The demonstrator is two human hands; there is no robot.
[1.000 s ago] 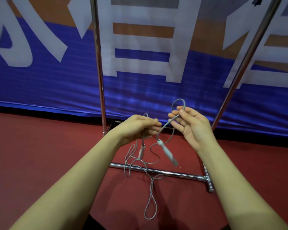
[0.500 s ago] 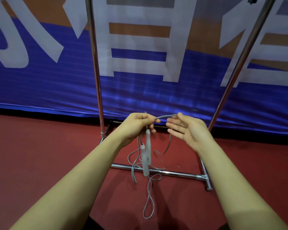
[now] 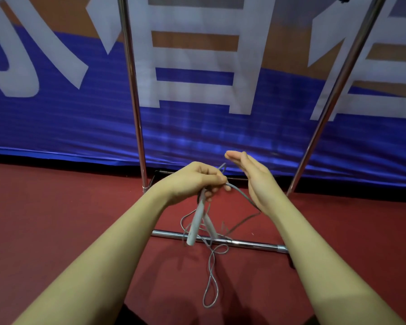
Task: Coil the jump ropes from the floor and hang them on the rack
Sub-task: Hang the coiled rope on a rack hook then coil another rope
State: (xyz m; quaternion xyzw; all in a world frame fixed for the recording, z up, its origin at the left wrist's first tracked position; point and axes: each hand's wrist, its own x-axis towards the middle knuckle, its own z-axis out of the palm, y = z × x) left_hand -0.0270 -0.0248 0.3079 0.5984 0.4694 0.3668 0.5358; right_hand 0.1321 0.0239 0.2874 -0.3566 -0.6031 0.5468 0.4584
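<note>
Two handles gathered in one fist, and the coil is only starting.

Left hand (image 3: 195,181) curls its fingers tight round the grey jump rope (image 3: 210,273), both handles (image 3: 195,226) dangling below the knuckles so the ends stay paired. Right hand (image 3: 253,181) is flat, fingers straight and pressed together, the cord arching from the left fingertips to run under its palm, probably to guide the next loop. Loose cord trails below to the floor, across the rack (image 3: 244,242).

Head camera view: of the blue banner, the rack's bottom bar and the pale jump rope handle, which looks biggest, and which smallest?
1. Blue banner, spanning the picture.
2. Rack's bottom bar.
3. Jump rope handle, hanging from the left hand.
The handle is nearer the camera, so its true size is smaller still.
</note>
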